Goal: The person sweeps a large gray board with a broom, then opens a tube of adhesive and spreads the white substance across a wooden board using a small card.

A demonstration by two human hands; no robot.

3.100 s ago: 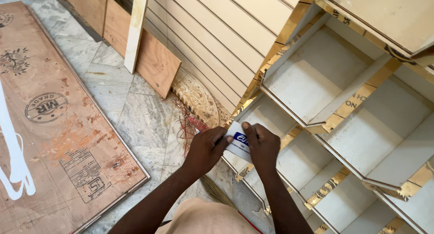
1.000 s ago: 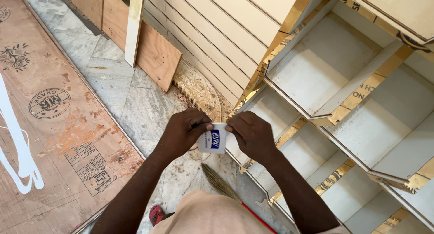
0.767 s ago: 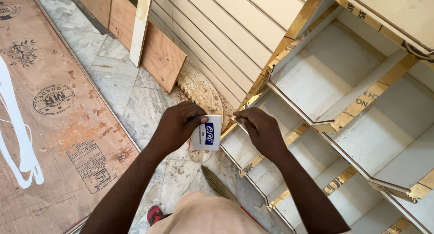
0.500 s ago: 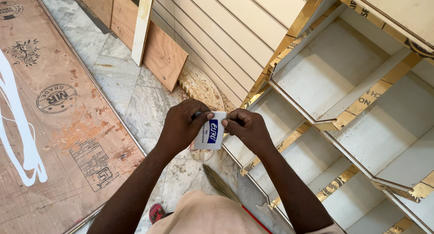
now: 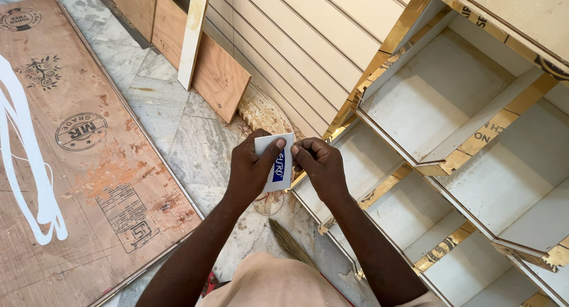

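The small card (image 5: pixel 274 163) shows white with a blue patch bearing white lettering, and the shelf unit (image 5: pixel 450 135) beside it is off-white inside, its front edges banded in shiny gold with dark print. The plywood sheet (image 5: pixel 77 147) is reddish-brown with dark round stamps, a leafy emblem and a looping white scrawl, while the floor (image 5: pixel 178 135) is grey-white veined marble. The grooved panel (image 5: pixel 296 40) is cream with thin dark lines, and the leaning boards (image 5: pixel 219 76) are plain brown.
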